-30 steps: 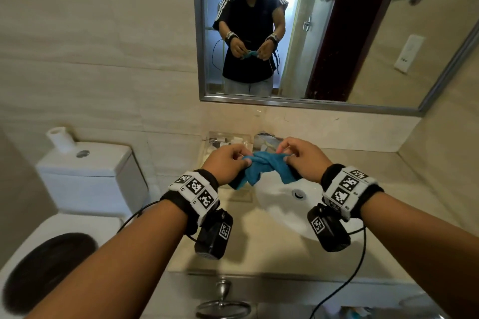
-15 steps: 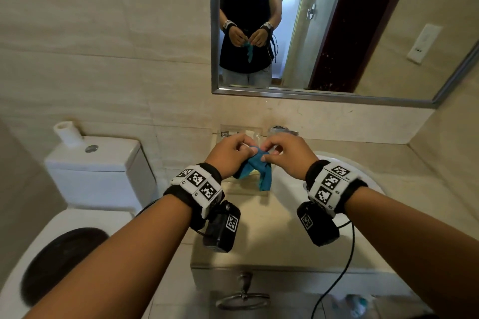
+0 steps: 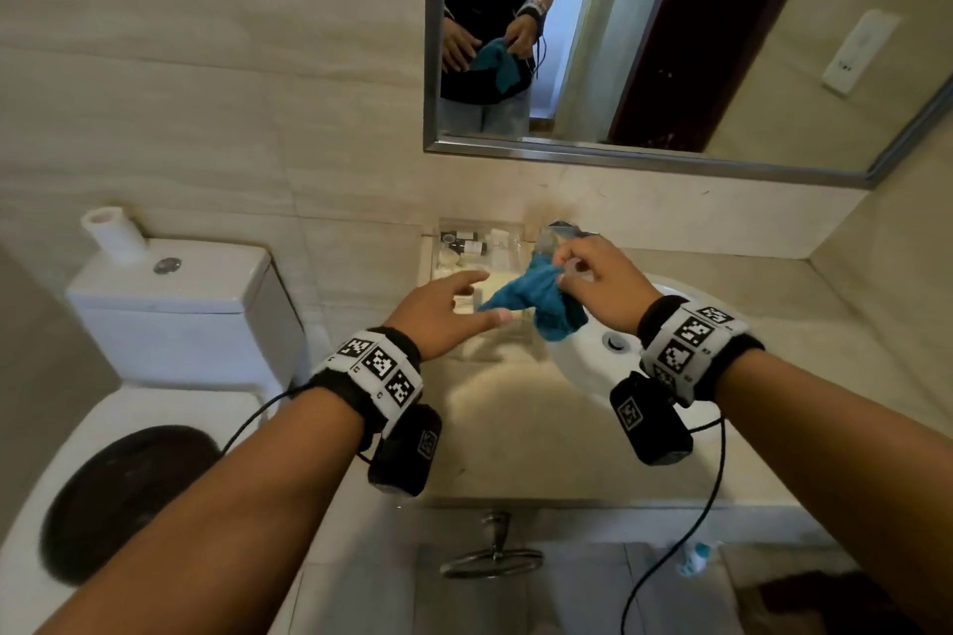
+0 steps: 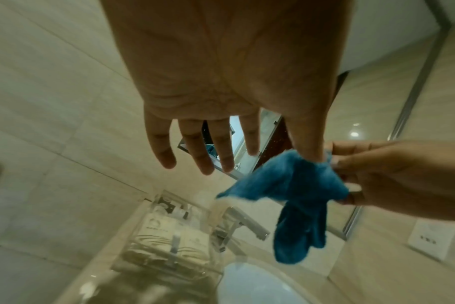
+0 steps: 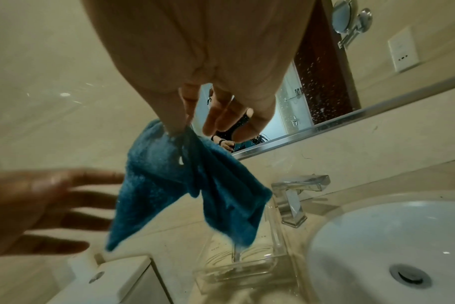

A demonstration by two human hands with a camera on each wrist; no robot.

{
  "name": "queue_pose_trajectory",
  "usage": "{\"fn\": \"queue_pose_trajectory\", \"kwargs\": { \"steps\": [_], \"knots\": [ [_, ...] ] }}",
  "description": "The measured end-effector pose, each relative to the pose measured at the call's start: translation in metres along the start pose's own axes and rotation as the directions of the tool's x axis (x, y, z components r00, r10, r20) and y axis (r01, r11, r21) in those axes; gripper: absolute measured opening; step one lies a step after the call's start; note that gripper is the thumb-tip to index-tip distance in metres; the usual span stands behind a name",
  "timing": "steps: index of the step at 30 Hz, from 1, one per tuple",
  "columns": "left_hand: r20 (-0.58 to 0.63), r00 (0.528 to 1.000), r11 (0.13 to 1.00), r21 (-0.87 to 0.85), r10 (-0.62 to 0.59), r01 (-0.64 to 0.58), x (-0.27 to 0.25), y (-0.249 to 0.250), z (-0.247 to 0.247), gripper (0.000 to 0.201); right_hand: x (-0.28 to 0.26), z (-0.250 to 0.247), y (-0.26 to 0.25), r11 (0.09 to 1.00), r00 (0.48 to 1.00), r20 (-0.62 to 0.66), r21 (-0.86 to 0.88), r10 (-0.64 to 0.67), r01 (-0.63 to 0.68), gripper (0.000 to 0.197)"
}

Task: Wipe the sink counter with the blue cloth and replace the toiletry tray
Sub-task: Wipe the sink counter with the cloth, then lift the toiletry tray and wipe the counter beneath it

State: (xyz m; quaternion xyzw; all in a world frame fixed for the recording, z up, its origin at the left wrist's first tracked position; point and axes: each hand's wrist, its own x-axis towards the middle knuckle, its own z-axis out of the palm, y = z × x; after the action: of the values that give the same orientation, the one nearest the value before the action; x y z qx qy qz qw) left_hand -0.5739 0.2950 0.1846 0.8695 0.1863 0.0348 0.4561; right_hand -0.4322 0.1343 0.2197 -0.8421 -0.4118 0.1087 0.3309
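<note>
The blue cloth (image 3: 536,304) hangs bunched in the air above the counter, between the tray and the sink. My right hand (image 3: 567,271) pinches its top edge with thumb and fingers (image 5: 178,123). My left hand (image 3: 477,297) is beside the cloth on its left, palm down, fingers (image 4: 203,156) spread straight and holding nothing. Its thumb reaches the cloth's (image 4: 294,185) edge. The clear toiletry tray (image 3: 479,248) with small bottles and packets stands on the counter against the wall, left of the faucet and below the cloth (image 5: 185,185).
A white sink basin (image 3: 582,366) is set in the beige counter (image 3: 515,438), with a chrome faucet (image 5: 296,191) behind it. A toilet (image 3: 170,299) stands to the left, a mirror (image 3: 670,41) hangs above, and a towel ring (image 3: 492,559) hangs under the counter's front edge.
Both hands held the cloth before. My left hand has let go and spread open to the left, and the cloth now hangs from my right hand alone.
</note>
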Motion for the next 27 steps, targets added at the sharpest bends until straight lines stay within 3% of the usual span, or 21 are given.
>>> {"fn": "queue_pose_trajectory", "kwargs": {
  "steps": [3,6,8,12,17,20,23,25,27],
  "knots": [
    [-0.049,0.995,0.991,-0.102,0.085,-0.09,0.01,0.02,0.003,0.053,0.003,0.0,0.004,0.998,0.997,0.082,0.068,0.0,-0.006,0.017],
    [0.018,0.994,0.993,-0.035,0.111,-0.111,0.026,0.031,0.008,0.054,0.012,-0.002,0.008,0.991,0.991,0.135,0.137,-0.02,0.001,0.032],
    [0.054,0.994,0.995,-0.038,0.095,-0.093,0.038,0.03,0.013,0.047,0.018,-0.002,0.009,0.988,0.988,0.151,0.157,-0.024,0.0,0.031],
    [-0.064,0.996,0.998,0.001,0.065,-0.065,0.065,0.025,0.021,0.019,0.036,0.002,0.018,0.976,0.99,0.144,0.217,-0.011,-0.02,0.024],
    [-0.152,0.985,0.994,-0.087,-0.077,0.064,0.099,0.017,0.028,0.022,0.058,0.015,0.043,0.853,0.962,0.271,0.493,0.036,-0.171,0.04],
    [-0.105,0.986,0.976,-0.189,-0.132,0.111,0.119,0.017,0.035,0.026,0.074,0.024,0.069,0.871,0.954,0.3,0.462,0.024,-0.167,0.053],
    [-0.069,0.983,0.961,-0.233,-0.171,0.15,0.132,0.009,0.042,0.025,0.089,0.032,0.089,0.911,0.954,0.298,0.383,0.037,-0.155,0.049],
    [-0.053,0.974,0.946,-0.254,-0.222,0.202,0.136,-0.005,0.043,0.016,0.098,0.035,0.104,0.912,0.944,0.317,0.354,0.091,-0.207,0.05],
    [-0.059,0.954,0.939,-0.204,-0.293,0.276,0.136,-0.023,0.042,0.02,0.104,0.038,0.12,0.901,0.926,0.313,0.305,0.212,-0.31,0.055]
  ]
}}
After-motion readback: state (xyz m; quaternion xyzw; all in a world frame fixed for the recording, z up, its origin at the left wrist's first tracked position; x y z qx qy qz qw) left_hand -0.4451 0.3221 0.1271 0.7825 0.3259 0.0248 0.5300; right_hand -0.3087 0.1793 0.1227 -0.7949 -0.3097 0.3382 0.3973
